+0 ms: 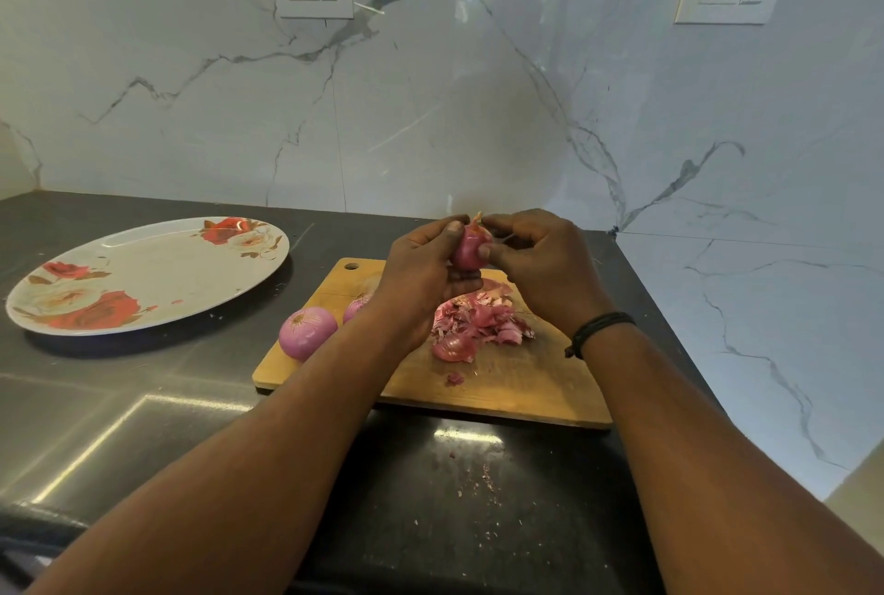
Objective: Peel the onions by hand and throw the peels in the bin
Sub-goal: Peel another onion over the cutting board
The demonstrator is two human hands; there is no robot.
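My left hand (421, 269) grips a small red onion (468, 251) above the wooden cutting board (516, 384). My right hand (535, 259) pinches the skin at the top of this onion, thumb against its side. A peeled onion (307, 331) lies at the board's left edge. Behind my left wrist a second onion (356, 305) is partly hidden. A heap of pink peels (478, 322) sits on the middle of the board. No bin is in view.
A large floral plate (143, 274) lies on the dark counter (143, 403) to the left. Marble walls close off the back and the right side. Small peel scraps (478, 475) dot the counter in front of the board.
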